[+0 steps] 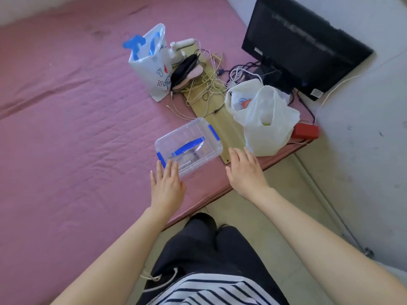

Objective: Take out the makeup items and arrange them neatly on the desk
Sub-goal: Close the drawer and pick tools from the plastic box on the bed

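Observation:
A clear plastic box [189, 137] with blue latches and a blue handle on its lid sits near the edge of the pink mattress [66, 119]. A few small items show faintly through its walls; I cannot tell what they are. My left hand [166, 187] reaches toward the box's near left corner, fingers straight, tips just at the blue latch. My right hand [244, 170] hovers to the right of the box, fingers spread and straight, holding nothing.
A white plastic bag [267, 122] stands right of the box, with a red box [307, 131] behind it. Farther back are a white paper bag with blue handles [152, 62], tangled cables [211, 82], a dark pouch [185, 70] and a black monitor [304, 47]. A grey wall [363, 137] rises at right.

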